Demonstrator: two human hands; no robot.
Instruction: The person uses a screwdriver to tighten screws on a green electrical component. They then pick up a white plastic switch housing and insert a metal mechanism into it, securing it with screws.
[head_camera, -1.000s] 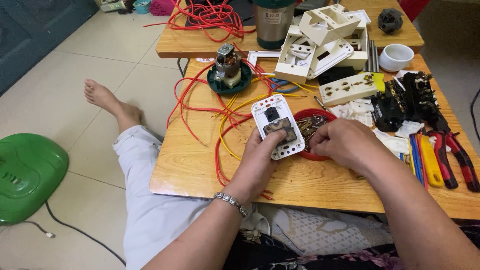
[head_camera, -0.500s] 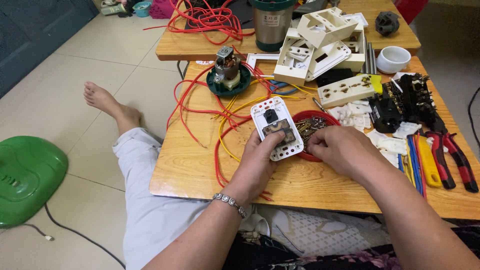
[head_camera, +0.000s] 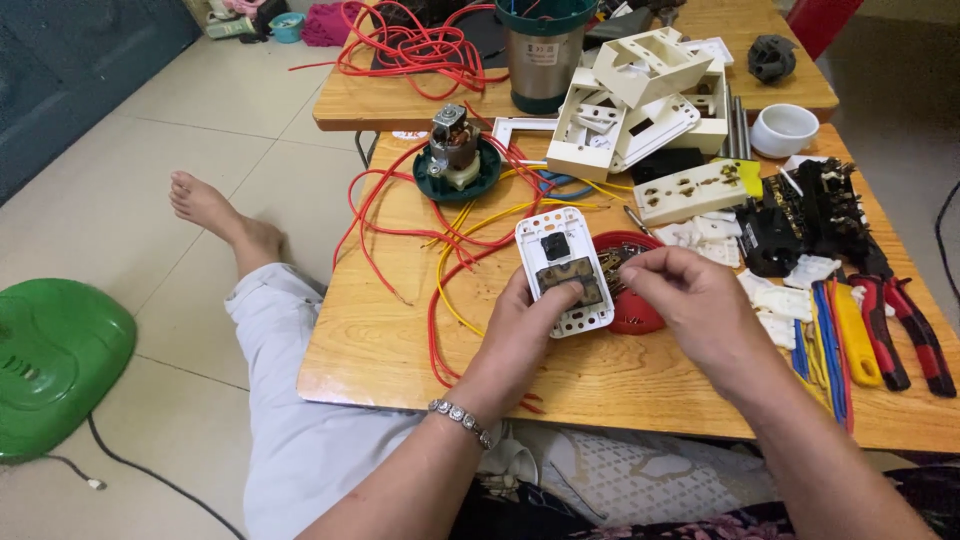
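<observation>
1. Left hand (head_camera: 520, 335) is clamped on the socket plate (head_camera: 563, 270), back side up, thumb pressed on its lower edge. Right hand (head_camera: 690, 300) sits just right of the plate, fingertips pinched together on something tiny. Can't tell what, it's hidden.
2. The plate is held just above the counter (head_camera: 400, 330), roughly mid-counter. A brass contact strip and a black insert already sit in its back.
3. Right behind the plate, partly under the right hand, there's a red dish (head_camera: 628, 300) with small metal bits.
4. Progress guess: midway. Some contacts look seated, but the back is open, no wires attached, and no cover on.
5. Left of the plate: loose red and yellow wires (head_camera: 450, 240), none connected as far as I can see. Up-left of it, a small motor (head_camera: 457, 160) on a green base.
6. Right of the plate: white plastic pieces (head_camera: 775, 300), a black switch block (head_camera: 800, 215), then pliers (head_camera: 905, 335) and screwdrivers (head_camera: 850, 345) at the counter's edge. Behind it, a pile of white housings (head_camera: 640, 110).
</observation>
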